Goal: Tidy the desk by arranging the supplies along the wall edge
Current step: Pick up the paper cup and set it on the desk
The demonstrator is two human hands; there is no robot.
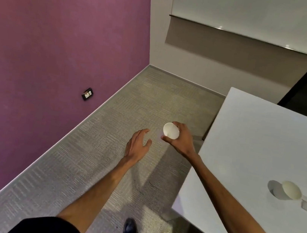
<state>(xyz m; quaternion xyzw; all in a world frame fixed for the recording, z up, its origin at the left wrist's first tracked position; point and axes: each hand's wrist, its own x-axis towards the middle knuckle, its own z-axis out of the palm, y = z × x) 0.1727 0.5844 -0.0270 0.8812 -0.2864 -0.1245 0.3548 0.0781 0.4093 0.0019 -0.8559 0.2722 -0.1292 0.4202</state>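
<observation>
A purple wall with a black wall socket is seen at the left, and a strip of grey carpeted floor is seen between it and the furniture. Over that floor the left hand is held out with its fingers spread and relaxed, and nothing is grasped by it. Just to its right, and apart from it, a small white paper cup is gripped round its body by the curled fingers of the right hand. The cup is tipped so that its open mouth is turned up and towards the left, with its long axis running back into the palm. The cup is held in the air off the white bench, just left of the bench's left edge, so the bench lies to the right of the fingers. The right hand is judged the nearer one for setting it down. The far edge of the bench is turned towards a pale wall, and that edge is judged the likely place for the row. Further right, a second paper cup is seen tilted on the bench, well apart from both hands. Whether it lies flat cannot be told.
</observation>
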